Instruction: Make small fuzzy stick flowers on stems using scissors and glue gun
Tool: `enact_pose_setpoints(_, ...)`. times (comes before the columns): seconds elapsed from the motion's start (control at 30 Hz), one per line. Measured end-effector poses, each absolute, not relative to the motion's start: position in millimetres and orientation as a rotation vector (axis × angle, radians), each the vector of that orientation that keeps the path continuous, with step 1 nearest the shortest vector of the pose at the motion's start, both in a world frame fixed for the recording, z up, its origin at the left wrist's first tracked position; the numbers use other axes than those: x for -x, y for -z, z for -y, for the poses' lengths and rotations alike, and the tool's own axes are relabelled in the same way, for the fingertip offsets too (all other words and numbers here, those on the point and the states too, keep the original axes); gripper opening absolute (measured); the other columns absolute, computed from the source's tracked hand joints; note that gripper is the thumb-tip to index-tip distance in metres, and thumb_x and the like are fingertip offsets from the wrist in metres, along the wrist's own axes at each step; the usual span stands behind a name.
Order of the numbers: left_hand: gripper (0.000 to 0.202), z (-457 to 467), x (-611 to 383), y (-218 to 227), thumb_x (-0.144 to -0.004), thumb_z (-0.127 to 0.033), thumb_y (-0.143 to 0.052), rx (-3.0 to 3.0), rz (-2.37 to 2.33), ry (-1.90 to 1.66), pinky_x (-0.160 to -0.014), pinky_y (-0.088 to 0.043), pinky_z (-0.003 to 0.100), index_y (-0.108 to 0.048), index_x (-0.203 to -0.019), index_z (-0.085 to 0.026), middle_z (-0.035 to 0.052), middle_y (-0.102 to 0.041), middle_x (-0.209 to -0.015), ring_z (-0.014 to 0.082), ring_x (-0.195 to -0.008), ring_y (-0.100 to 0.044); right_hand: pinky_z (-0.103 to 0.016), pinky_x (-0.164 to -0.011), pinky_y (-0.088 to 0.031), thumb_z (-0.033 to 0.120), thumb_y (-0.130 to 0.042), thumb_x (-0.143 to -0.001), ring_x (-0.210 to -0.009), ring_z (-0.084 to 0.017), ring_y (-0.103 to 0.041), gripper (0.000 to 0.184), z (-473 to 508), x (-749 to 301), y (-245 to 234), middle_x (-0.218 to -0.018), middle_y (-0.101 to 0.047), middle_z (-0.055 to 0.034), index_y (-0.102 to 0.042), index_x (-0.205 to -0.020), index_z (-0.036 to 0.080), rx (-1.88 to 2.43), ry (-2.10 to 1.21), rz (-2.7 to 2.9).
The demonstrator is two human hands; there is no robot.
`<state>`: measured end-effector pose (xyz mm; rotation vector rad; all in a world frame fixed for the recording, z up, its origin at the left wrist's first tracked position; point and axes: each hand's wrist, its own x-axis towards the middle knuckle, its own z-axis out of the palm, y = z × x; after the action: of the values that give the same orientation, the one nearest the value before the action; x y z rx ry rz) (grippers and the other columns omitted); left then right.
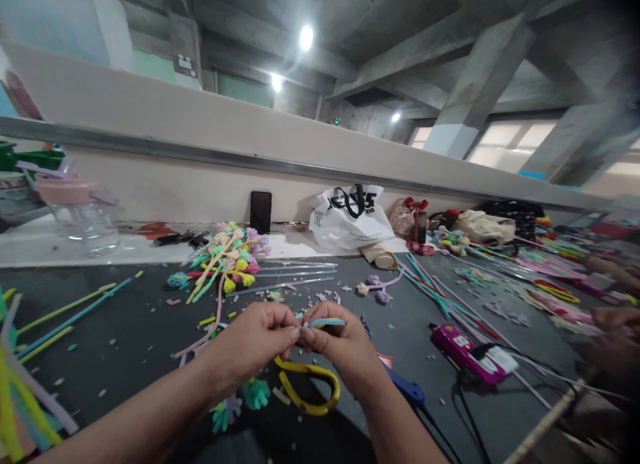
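Observation:
My left hand and my right hand meet at their fingertips above the dark tabletop, both closed in a pinch. From the right fingers sticks out a short light-blue pipe cleaner with a yellowish edge. A tiny lilac bit shows where the fingertips meet; what the left fingers grip there is hidden. Just below lie scissors with yellow handles, partly covered by the hands. Teal pipe-cleaner flowers lie near my left forearm. Behind the left hand is a pile of colourful pipe-cleaner flowers.
A blue glue gun and a magenta power strip with cables lie to the right. Loose pipe cleaners lie left. A phone, a white bag and a clear jug stand along the back. Another person's hand is far right.

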<state>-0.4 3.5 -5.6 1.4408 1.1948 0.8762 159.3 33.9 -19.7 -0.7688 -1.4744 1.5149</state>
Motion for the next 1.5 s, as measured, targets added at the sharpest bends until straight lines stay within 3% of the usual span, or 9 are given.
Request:
enact_pose_setpoints(0.2,0.015,-3,2,3,-0.074,-0.029,-0.047,-1.525,-1.220,-0.787,-0.048,-0.022,0.021,-0.055,-0.070,-0.017,-0.0064,-0.040,-0.054,0.0094,-0.051,-0.032,-0.022,-0.058,-0.038,0.023,-0.074,-0.058,-0.061,-0.011,-0.051,0.022,-36,-161,20,-0.068,-0.058,0.0016,-0.054,-0.062,0.017,0.834,-1.501,1.555)
enact_pose_setpoints(0.47,0.038,-4,1,2,-0.074,-0.054,-0.046,-1.472,-1.209,-0.798,-0.047,-0.019,0.022,-0.045,-0.061,-0.018,-0.0063,-0.034,-0.055,0.0093,-0.051,-0.027,-0.020,-0.054,-0.035,0.020,-0.070,-0.060,-0.058,-0.009,-0.045,0.019,-31,-158,18,-0.062,-0.053,0.0035,-0.052,-0.056,0.016,0.964,-1.331,1.658)
enact_pose_setpoints(0.67,0.022,-2,5,-1,-0.074,-0.039,-0.050,-1.371,-1.199,-0.760,-0.044,-0.020,0.021,-0.049,-0.066,-0.018,-0.0067,-0.038,-0.054,0.0082,-0.048,-0.029,-0.022,-0.056,-0.039,0.021,-0.074,-0.058,-0.059,-0.010,-0.051,0.015,-35,-164,20,-0.063,-0.059,0.0018,-0.060,-0.059,0.016,0.872,-1.406,1.562)
enact_pose_setpoints(0.97,0.022,-6,5,6,-0.076,-0.037,-0.050,-1.429,-1.121,-0.758,-0.042,-0.022,0.019,-0.050,-0.067,-0.016,-0.0055,-0.045,-0.054,0.0062,-0.044,-0.031,-0.020,-0.049,-0.037,0.023,-0.075,-0.061,-0.050,-0.007,-0.047,0.014,-40,-167,29,-0.060,-0.060,0.0018,-0.062,-0.062,0.015,0.814,-1.509,1.451)
enact_pose_setpoints(1.23,0.026,-5,4,-1,-0.077,-0.041,-0.049,-1.370,-1.073,-0.790,-0.042,-0.024,0.019,-0.049,-0.069,-0.016,-0.0064,-0.045,-0.052,0.0059,-0.044,-0.032,-0.019,-0.050,-0.037,0.028,-0.069,-0.069,-0.050,-0.008,-0.049,0.013,-44,-168,29,-0.053,-0.057,0.0039,-0.065,-0.070,0.016,0.813,-1.382,1.470)
enact_pose_setpoints(1.5,0.020,-7,6,-3,-0.075,-0.035,-0.050,-1.322,-1.086,-0.847,-0.042,-0.022,0.018,-0.050,-0.071,-0.016,-0.0053,-0.051,-0.056,0.0047,-0.042,-0.032,-0.023,-0.057,-0.043,0.029,-0.070,-0.067,-0.066,-0.014,-0.054,0.014,-49,-169,33,-0.076,-0.061,-0.0010,-0.065,-0.076,0.019,0.887,-1.110,1.480)
